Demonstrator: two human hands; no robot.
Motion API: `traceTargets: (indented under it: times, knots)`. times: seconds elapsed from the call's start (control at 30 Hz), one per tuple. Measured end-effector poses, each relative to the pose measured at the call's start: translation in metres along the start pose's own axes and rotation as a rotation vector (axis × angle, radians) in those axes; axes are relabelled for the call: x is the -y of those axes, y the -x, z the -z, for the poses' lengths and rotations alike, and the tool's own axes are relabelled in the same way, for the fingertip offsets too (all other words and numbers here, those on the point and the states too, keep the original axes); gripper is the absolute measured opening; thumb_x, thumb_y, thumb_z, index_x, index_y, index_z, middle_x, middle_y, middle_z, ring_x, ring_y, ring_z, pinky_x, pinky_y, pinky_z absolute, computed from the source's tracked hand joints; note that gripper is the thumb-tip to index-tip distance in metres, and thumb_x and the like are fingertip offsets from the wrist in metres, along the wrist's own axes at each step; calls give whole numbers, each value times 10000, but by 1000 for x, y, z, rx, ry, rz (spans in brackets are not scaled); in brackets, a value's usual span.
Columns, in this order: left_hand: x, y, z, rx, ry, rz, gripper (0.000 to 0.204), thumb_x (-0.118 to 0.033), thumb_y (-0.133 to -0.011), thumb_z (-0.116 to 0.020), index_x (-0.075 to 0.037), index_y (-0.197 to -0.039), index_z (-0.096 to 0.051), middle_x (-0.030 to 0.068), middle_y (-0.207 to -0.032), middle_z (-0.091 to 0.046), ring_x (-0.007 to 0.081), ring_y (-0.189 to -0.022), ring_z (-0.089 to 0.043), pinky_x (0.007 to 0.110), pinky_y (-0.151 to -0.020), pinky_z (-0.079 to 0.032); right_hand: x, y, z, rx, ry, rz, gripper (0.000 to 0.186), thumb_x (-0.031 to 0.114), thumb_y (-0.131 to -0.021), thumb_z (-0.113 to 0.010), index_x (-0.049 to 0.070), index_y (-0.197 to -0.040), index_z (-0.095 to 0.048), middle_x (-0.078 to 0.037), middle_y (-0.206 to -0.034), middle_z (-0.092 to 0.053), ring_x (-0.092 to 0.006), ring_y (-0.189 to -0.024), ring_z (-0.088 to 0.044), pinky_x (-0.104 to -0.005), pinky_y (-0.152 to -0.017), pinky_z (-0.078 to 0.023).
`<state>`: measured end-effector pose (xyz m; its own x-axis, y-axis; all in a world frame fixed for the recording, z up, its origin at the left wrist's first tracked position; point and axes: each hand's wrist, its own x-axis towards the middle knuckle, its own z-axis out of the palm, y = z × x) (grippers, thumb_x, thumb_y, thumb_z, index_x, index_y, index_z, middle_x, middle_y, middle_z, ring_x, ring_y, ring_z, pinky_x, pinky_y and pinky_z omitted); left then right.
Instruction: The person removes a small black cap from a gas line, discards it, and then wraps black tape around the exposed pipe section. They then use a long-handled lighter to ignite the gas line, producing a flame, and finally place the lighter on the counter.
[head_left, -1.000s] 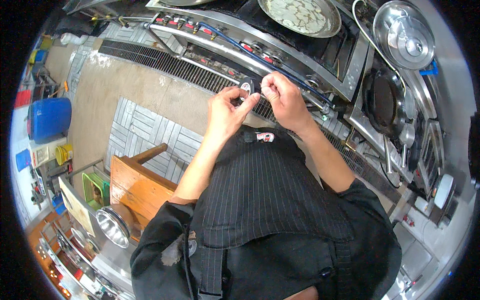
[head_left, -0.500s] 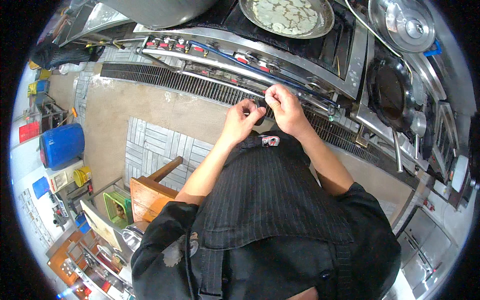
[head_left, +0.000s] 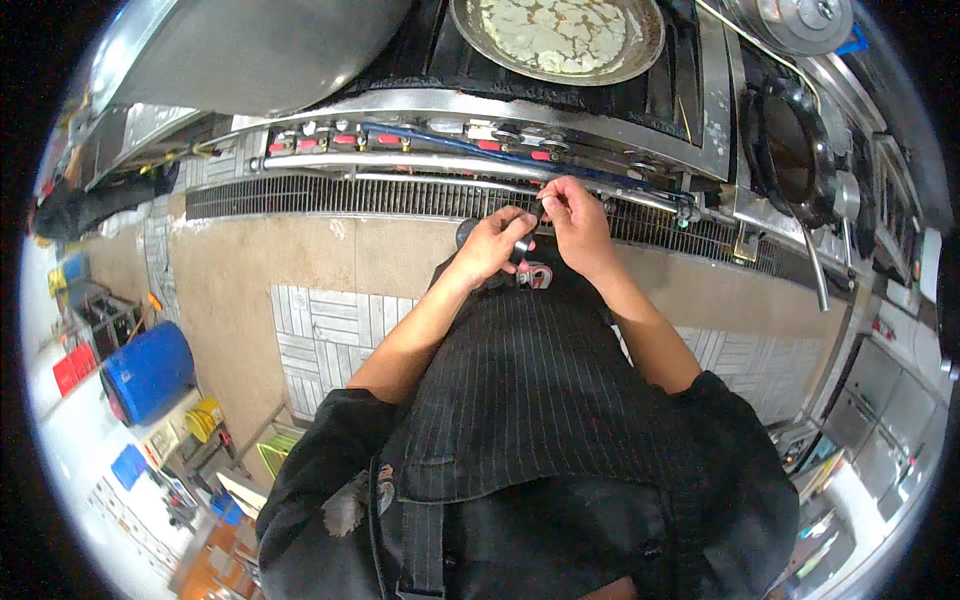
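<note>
In front of my apron [head_left: 530, 390], my left hand [head_left: 490, 245] is closed round a small black object [head_left: 522, 247] with a smooth, rounded edge. Its kind is partly hidden by my fingers. My right hand [head_left: 578, 225] sits just to the right, thumb and forefinger pinched together. Something thin and dark seems to run from that pinch towards the black object, too small to make out. Beyond both hands, on the stove [head_left: 420, 105], a round pan [head_left: 655, 45] holds a pale, patchy layer of food.
A large metal pot [head_left: 250, 60] stands at the far left of the stove. To the right are a dark wok [head_left: 790, 150] with a long handle and a metal lid [head_left: 800, 20]. A floor grate [head_left: 330, 195] runs along the stove front. A blue barrel [head_left: 148, 372] lies at left.
My view has turned, so the stove and large pot show differently and the wooden stool has left view. The hands stay close together; more of the black object shows below the left fingers.
</note>
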<state>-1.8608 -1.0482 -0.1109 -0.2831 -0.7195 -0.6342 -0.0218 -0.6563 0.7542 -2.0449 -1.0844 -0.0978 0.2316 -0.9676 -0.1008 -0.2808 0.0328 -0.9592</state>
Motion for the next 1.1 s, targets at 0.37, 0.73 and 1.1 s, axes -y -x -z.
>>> traceTargets:
  times: [0.37, 0.73, 1.1]
  knots:
    - [-5, -18, 49, 135, 329, 16, 179, -186, -1039, -539, -55, -1128, -622, 50, -850, -683, 155, -732, -711, 289, -592, -583, -31, -48, -43, -45, 15, -202, 159, 178, -981, -651, 19, -976, -659, -74, -845, -684, -176, -743, -633, -349, -721, -512]
    - [22, -28, 62, 27, 282, 182, 190, -255, -1020, -632, -100, -1129, -651, -2, -899, -670, 108, -717, -653, 280, -586, -557, -49, -11, -91, -307, -612, -499, 508, 340, -945, -756, 15, -1298, -588, -89, -1092, -681, -184, -997, -638, -328, -855, -516]
    - [31, -54, 70, -110, 25, 219, 263, -231, -956, -711, -79, -1166, -668, -20, -869, -674, 94, -769, -629, 293, -652, -524, -72, 20, -114, -96, -440, -564, 453, 429, -996, -627, 10, -1166, -653, -84, -911, -678, -176, -816, -630, -315, -777, -515]
